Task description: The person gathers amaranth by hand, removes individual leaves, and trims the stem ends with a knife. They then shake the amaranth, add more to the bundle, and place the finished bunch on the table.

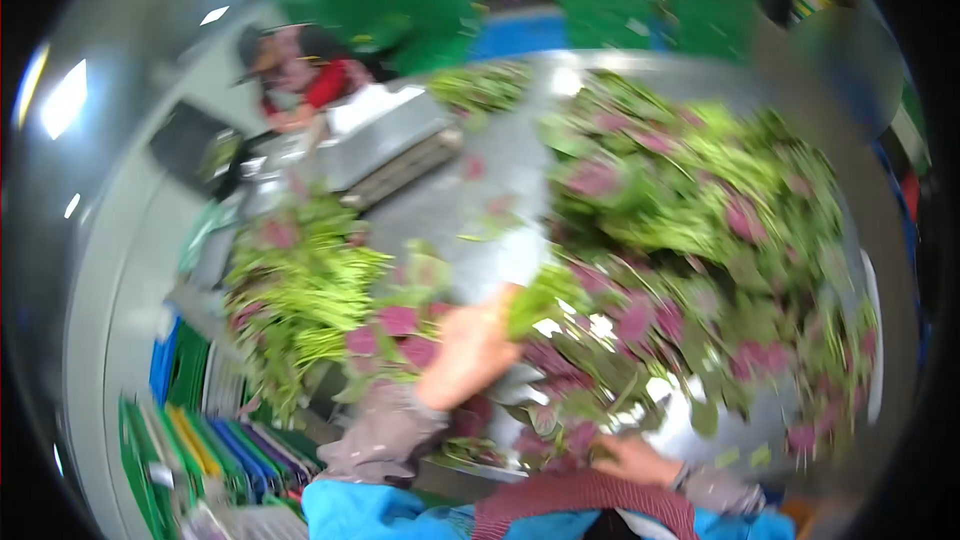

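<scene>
My left hand [470, 345] reaches over the metal table [430, 230], its fingers closed around a small bunch of green stems [545, 298]; the view is smeared by motion. Near the table's front edge, my right hand [638, 462] touches purple and green leaves [575, 440], its fingertips partly hidden among them. A large heap of leafy greens with purple leaves [690, 190] spreads over the right side. To the left of my left hand lies a pile with bright green stems [320, 290] lined up together.
A grey box-like device [385, 145] stands at the back left, with a person in red [325, 85] behind it. Coloured crates [215, 450] are stacked at the lower left. More greens [480, 88] lie at the far edge.
</scene>
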Motion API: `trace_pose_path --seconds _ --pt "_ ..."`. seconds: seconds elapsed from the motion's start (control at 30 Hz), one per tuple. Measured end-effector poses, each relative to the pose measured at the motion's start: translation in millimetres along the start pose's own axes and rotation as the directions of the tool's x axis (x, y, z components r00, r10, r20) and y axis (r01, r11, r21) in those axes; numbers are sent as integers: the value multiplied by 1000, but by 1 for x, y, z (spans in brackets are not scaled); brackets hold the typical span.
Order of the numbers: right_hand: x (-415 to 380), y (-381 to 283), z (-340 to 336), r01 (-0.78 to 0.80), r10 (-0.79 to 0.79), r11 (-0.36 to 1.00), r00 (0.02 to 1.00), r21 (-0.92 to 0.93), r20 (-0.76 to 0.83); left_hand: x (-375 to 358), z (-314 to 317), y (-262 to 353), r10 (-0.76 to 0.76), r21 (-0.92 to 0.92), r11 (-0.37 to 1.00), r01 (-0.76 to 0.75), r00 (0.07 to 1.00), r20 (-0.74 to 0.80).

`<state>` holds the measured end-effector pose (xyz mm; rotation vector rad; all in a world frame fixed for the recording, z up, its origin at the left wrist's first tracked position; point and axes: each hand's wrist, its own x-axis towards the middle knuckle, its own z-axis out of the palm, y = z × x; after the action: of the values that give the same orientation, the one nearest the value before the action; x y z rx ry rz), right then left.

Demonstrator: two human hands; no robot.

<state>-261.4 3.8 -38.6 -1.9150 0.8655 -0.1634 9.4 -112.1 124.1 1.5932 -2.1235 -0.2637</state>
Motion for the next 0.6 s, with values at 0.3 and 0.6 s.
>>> trace_pose_path --seconds 0.3,0.6 --pt "97 -14 -22 -273 23 831 887 -484 -461 -4 -5 8 -105 -46 993 108 992 70" --pt "-20 68 -97 -707 314 684 509 -181 -801 -5 15 8 -121 -114 981 159 950 289"
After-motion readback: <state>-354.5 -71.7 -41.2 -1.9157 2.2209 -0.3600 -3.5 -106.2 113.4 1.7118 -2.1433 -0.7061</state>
